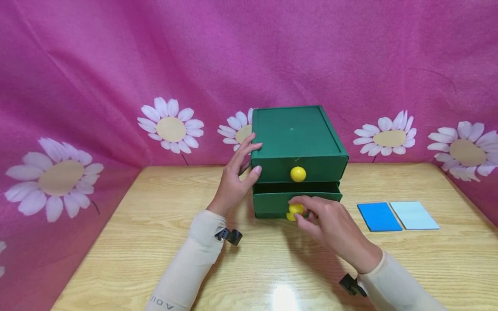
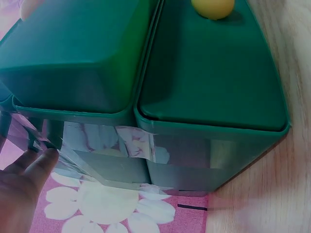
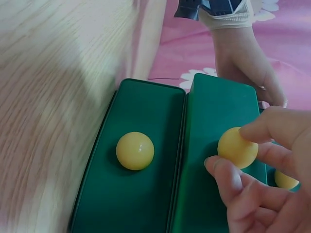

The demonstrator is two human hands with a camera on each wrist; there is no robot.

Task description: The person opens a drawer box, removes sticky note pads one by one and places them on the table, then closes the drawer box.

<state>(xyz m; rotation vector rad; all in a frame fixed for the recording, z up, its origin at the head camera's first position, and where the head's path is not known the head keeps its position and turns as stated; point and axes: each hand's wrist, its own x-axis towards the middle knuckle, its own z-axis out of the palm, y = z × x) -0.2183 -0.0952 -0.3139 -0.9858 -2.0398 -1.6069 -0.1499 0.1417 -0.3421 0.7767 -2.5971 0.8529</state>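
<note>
A green drawer cabinet (image 1: 297,129) with yellow round knobs stands on the table. Its middle drawer (image 1: 272,204) is pulled partly out, with a dark gap above its front. The top drawer (image 1: 268,169) and the bottom drawer (image 2: 214,73) are closed. My right hand (image 1: 330,220) pinches the middle drawer's knob (image 3: 237,148) between thumb and fingers. Below it shows the bottom drawer's knob (image 3: 135,151). My left hand (image 1: 235,175) rests with extended fingers against the cabinet's left side, near the top edge. What lies inside the middle drawer cannot be seen.
To the right of the cabinet, a blue square pad (image 1: 379,217) and a pale blue square pad (image 1: 414,215) lie side by side on the wooden table (image 1: 155,216). A pink cloth (image 1: 194,52) with white flowers hangs behind and along the sides.
</note>
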